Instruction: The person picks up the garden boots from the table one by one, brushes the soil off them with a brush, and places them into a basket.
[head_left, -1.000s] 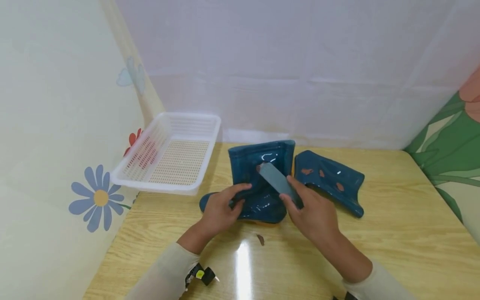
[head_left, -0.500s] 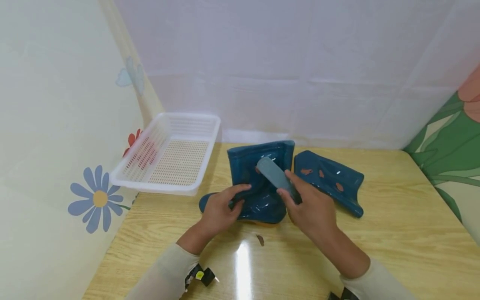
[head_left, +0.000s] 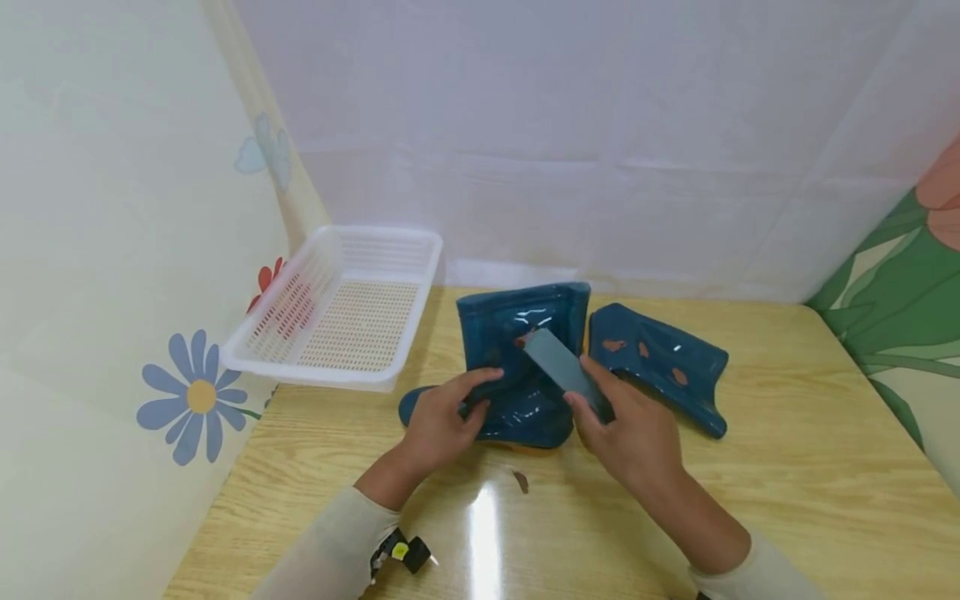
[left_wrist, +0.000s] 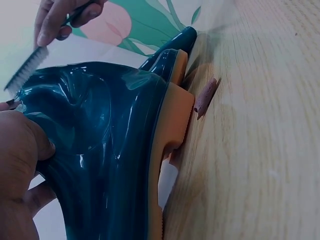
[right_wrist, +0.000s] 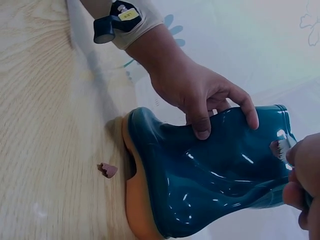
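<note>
A glossy teal rain boot (head_left: 487, 329) with an orange sole (right_wrist: 137, 202) stands upright on the table, toe to the left. My left hand (head_left: 438, 421) grips it at the ankle, thumb and fingers on opposite sides. In my right hand (head_left: 637, 429) is a scrub brush (head_left: 564, 371) with a grey-green back and white bristles (left_wrist: 29, 67). The bristle end is right at a reddish-brown patch (right_wrist: 274, 148) of dirt on the upper shaft. To the right, a second teal boot (head_left: 699, 360) lies on its side with several brown patches on it.
A white plastic basket (head_left: 408, 333) stands at the back left, by the wall. One curled brown flake (head_left: 521, 481) lies on the wooden table (head_left: 810, 467) in front of the upright boot. A white cloth backdrop (head_left: 600, 150) hangs behind the table.
The brush tip rose a little on the shaft, then came back down and slightly right, with its back turning. The left hand and both boots stay in place.
</note>
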